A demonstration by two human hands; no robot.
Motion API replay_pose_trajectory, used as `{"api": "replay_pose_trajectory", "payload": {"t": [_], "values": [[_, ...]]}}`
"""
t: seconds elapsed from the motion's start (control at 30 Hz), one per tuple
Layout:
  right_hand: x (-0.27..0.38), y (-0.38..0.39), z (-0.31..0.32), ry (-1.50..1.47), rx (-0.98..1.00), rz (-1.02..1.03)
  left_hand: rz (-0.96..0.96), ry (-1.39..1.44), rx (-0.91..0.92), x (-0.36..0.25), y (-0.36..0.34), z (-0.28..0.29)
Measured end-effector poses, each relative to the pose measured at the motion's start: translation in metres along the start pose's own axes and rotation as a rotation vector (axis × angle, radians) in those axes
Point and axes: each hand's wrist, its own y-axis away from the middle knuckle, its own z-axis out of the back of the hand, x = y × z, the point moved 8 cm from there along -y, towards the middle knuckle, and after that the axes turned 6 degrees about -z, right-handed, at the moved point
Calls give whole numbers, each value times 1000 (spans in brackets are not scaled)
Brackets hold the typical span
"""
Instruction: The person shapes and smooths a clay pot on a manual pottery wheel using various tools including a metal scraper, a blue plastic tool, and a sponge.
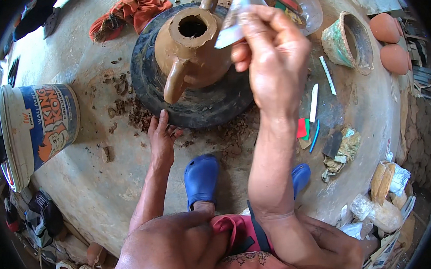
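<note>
On a round black turntable (145, 72) stands a wet brown clay pot (206, 63) with a wide round opening on top. Two thick clay arms stick out from its sides, one toward me and one away. My right hand (276, 64) is raised beside the pot, pinching a thin, pale, shiny scraper-like piece (233, 25) close to the pot's right shoulder. Whether the piece touches the clay I cannot tell. My left hand (161, 140) is low at the turntable's near left edge, fingers apart, fingertips at the rim, holding nothing.
A large paint bucket (52, 124) stands left; an orange cloth (136, 11) lies behind the turntable. At right are a clear tub (311, 10), a green-stained pot (340, 40), two small clay pots (393, 59), white strips (314, 103) and a crumpled rag (342, 154). Clay crumbs (140, 114) surround the turntable.
</note>
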Motion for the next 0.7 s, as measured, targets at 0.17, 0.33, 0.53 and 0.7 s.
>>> {"api": "replay_pose_trajectory", "payload": {"t": [0.17,0.33,0.53,0.7], "values": [[-20,-26,66,229,-190,95,-11,-28,-9,-4,-7,8],[-13,-39,36,676,4,697,-43,-89,35,-21,-26,19],[-27,-32,19,584,121,898,-91,-99,98,-33,-40,15],[-45,-3,36,603,-26,776,-98,-19,128,-38,-44,20]]}}
